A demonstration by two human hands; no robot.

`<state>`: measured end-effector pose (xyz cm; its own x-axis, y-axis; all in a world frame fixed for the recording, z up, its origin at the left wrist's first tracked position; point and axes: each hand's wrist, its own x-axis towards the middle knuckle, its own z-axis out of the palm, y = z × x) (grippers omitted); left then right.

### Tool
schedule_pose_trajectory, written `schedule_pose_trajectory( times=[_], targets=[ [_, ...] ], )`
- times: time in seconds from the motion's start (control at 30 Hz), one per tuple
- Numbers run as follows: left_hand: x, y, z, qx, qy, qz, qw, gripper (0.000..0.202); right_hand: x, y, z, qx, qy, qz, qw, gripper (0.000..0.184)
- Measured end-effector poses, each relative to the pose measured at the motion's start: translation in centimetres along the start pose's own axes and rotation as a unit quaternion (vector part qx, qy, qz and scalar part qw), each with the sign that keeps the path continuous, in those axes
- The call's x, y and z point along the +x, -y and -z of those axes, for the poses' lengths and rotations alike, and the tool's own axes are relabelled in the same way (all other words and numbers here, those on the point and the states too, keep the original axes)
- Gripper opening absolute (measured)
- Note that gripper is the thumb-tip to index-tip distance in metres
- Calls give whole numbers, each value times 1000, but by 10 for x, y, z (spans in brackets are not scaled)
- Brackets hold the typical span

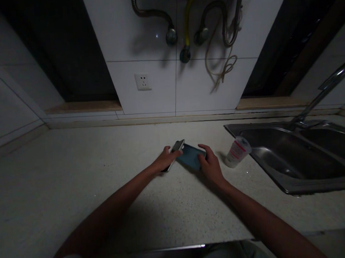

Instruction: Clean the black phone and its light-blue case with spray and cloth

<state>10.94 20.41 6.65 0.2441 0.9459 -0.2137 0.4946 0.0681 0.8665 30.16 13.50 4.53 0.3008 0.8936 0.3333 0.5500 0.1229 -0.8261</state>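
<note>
On a pale speckled countertop [105, 179], my left hand [164, 160] grips a dark phone [176, 149], tilted up on its edge. My right hand [211, 163] holds a teal phone case [190, 156] that lies mostly flat beside the phone. Phone and case touch or nearly touch between the two hands. Both hands have their fingers curled round what they hold.
A plastic cup [237, 151] with a pink label lies tipped by the right hand. A steel double sink [291, 160] with a tap [322, 92] is at the right. On the white tiled wall are a socket [143, 81] and hoses [189, 23].
</note>
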Motion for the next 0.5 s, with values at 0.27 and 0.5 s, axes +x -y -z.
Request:
schedule_pose_trajectory(
  times=[0.27,0.5],
  targets=[
    [-5,8,18,244,-113,-53,962,98,11,-19,-6,92,-82,-80,989,40],
    [-21,23,27,357,-119,-35,926,76,5,-18,-12,50,-5,-65,997,31]
  ],
)
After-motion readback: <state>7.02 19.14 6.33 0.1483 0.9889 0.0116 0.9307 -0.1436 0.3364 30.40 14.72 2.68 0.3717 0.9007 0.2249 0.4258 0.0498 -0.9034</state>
